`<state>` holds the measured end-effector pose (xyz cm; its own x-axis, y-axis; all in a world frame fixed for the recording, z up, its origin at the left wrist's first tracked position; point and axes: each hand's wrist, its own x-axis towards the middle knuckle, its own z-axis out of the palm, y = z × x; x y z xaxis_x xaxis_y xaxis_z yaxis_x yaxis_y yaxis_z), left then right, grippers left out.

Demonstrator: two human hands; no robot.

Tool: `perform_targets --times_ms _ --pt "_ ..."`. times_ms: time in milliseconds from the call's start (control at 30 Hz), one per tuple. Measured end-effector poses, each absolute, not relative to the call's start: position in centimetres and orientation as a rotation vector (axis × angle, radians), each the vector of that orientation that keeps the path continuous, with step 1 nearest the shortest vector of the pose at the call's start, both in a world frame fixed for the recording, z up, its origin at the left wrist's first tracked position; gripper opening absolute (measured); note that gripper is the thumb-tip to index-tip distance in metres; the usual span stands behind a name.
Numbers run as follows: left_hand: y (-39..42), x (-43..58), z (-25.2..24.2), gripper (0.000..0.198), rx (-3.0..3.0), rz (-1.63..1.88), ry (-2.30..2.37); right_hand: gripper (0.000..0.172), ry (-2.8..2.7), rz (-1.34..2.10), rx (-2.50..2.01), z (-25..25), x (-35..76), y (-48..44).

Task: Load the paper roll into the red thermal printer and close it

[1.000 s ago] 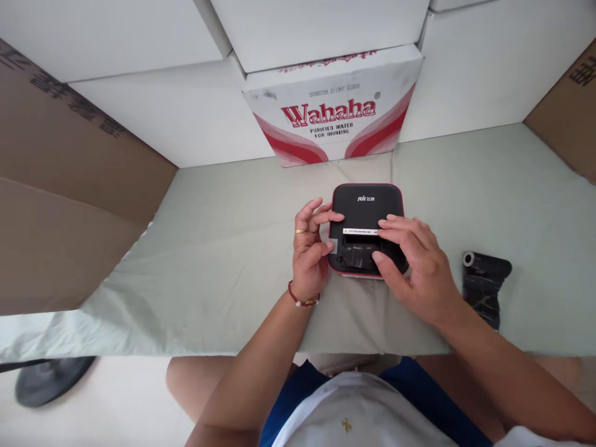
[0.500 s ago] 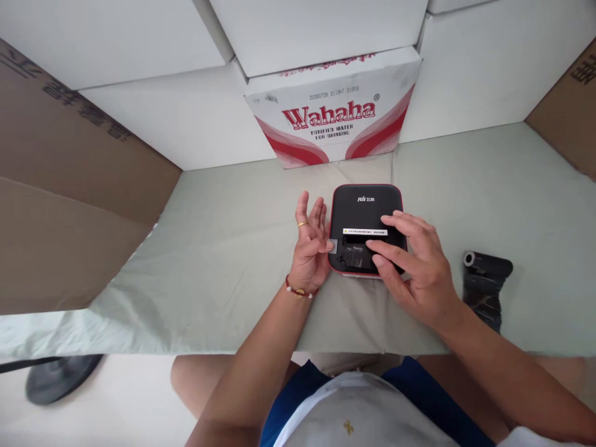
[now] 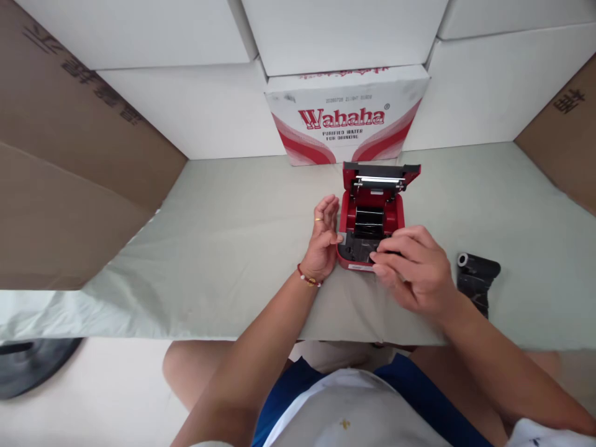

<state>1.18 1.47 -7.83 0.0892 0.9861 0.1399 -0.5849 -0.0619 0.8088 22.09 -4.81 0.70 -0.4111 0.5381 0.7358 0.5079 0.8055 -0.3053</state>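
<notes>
A small red and black label printer (image 3: 345,218) stands on the cloth-covered table with its lid (image 3: 386,171) raised. Inside it sits a black roll (image 3: 369,221), from which a strip of shiny black film (image 3: 363,249) runs over the front part. My left hand (image 3: 322,242) grips the printer's left edge, thumb on the grey catch at the front corner and fingers along the side. At the front right, my right hand (image 3: 412,264) has its thumb and forefinger closed at the edge of the black film; the fingertips partly hide it.
Right of the printer lies another black film roll (image 3: 482,266) with a loose tail. A Wahaha water carton (image 3: 347,139) stands behind the printer against stacked white boxes (image 3: 195,112). Brown cartons (image 3: 93,211) border the left; another brown carton (image 3: 561,133) is at the right.
The printer's lid has swung up, exposing the red inside and the black roll. My left fingers have drawn closer to the printer's side; my right fingers have come together at the front.
</notes>
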Motion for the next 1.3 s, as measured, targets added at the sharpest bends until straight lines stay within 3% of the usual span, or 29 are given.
perform_targets --times_ms 133,400,667,933,1300 --pt "1.7 1.7 -8.1 0.08 0.834 1.414 0.519 0.031 -2.074 0.303 -1.15 4.5 22.2 -2.8" --pt "2.0 1.6 -7.3 0.078 0.781 1.381 0.57 0.029 -2.563 0.029 -2.092 6.5 17.8 2.6" --pt "2.1 1.9 -7.2 0.074 0.778 1.393 0.593 0.029 -2.575 0.115 -2.167 5.5 16.4 4.6" --pt "2.4 1.3 -6.4 0.065 0.52 1.481 0.547 0.046 -2.367 0.078 -2.209 5.6 16.8 3.2" --pt "2.7 0.2 -5.7 0.053 0.43 1.445 0.762 0.04 -2.194 0.091 -2.12 4.1 18.1 1.9"
